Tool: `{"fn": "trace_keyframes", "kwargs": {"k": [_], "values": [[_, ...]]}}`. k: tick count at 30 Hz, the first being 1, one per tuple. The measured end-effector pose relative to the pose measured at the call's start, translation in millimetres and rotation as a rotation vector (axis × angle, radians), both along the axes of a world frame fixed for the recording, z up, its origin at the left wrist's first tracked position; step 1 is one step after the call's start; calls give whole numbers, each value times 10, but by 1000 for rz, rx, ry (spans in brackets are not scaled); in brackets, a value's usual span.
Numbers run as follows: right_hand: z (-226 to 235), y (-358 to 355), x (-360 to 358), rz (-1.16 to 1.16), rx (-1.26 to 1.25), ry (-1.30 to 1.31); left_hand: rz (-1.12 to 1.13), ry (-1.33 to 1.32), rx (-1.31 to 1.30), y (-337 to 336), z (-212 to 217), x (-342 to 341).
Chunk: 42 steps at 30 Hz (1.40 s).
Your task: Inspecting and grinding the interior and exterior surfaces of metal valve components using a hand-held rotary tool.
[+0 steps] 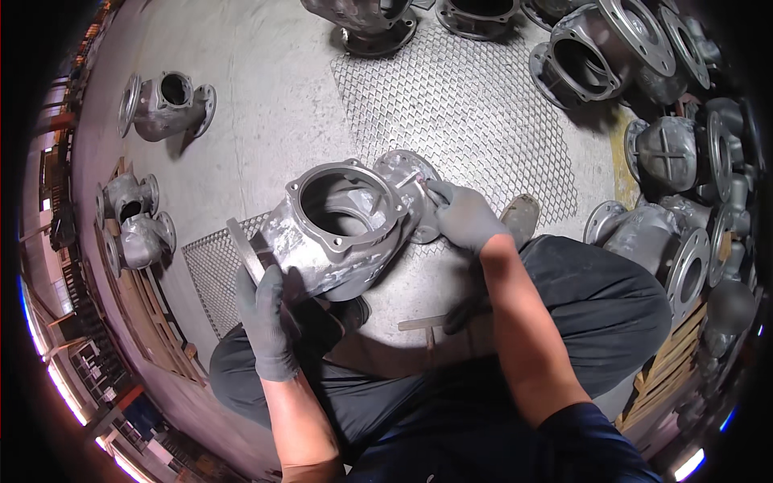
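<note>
On the concrete floor (274,88) with its mesh grating (475,105), we crouch over a grey cast valve body (342,233) lying between our hands, its long axis running flange to flange. Our gloved left hand (266,318) clamps the near flange; our right hand (463,216) grips the far one. Similar castings (165,105) lie well beyond.

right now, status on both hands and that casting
Left hand on near flange, right hand on far flange. Grey valve body tilted on mesh grating, open top up. More castings around, none touching.
</note>
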State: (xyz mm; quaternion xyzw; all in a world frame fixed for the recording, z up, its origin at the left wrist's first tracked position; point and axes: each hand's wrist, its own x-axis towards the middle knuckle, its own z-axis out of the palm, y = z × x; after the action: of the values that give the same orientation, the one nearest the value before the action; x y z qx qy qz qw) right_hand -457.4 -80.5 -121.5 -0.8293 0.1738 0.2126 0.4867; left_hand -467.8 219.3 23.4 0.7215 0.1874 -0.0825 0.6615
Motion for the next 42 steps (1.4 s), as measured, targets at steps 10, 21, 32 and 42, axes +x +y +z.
{"fn": "trace_keyframes", "kwargs": {"k": [10, 21, 32, 42], "values": [[193, -194, 667, 506, -281, 197, -15, 43, 87, -148, 165, 52], [106, -40, 344, 350, -198, 103, -29, 29, 144, 195, -57, 114], [-152, 436, -439, 49, 67, -175, 18, 119, 10, 645, -269, 141], [-39, 121, -154, 227, 202, -48, 58, 60, 91, 605, -269, 124]]}}
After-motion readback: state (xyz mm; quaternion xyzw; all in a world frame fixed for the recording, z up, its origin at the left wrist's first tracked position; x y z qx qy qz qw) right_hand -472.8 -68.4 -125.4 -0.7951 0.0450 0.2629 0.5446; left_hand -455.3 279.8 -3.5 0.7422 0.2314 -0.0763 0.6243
